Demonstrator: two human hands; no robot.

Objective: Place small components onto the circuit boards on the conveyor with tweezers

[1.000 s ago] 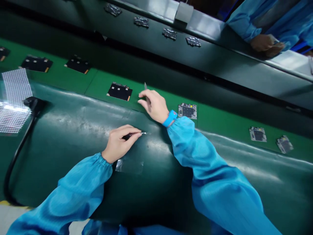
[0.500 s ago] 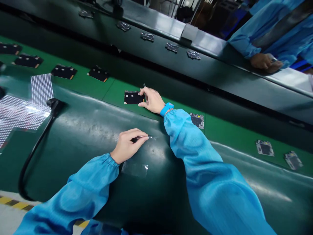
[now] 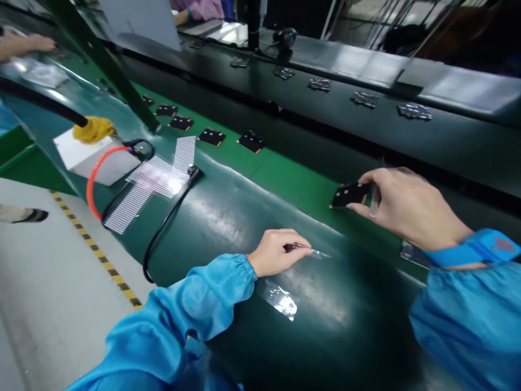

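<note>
My right hand (image 3: 411, 203) is closed with thumb and fingers on the right end of a black circuit board (image 3: 348, 194) on the green belt. A slim pale tool, probably tweezers (image 3: 375, 202), sits within the same hand, blurred. Over the dark green mat (image 3: 228, 233), my left hand (image 3: 277, 252) pinches a slim dark reddish piece (image 3: 295, 247) with a clear, shiny tip; its exact kind does not show. Just below that hand, a clear plastic film (image 3: 281, 300) lies on the mat. Another board (image 3: 411, 252) is partly hidden beneath my right wrist.
Several black boards (image 3: 211, 137) lie along the green belt (image 3: 280, 174). Wrapped pieces (image 3: 365, 99) line the far shelf. At left are dotted sheets (image 3: 163, 176), a black hose (image 3: 171, 220), a white box (image 3: 97, 157) and a green post (image 3: 109, 70). Another person's hand (image 3: 38, 43) shows far left.
The view has swung left, bringing the white box and post into sight. My right hand now appears larger, still at the black board. My left hand keeps its pinch.
</note>
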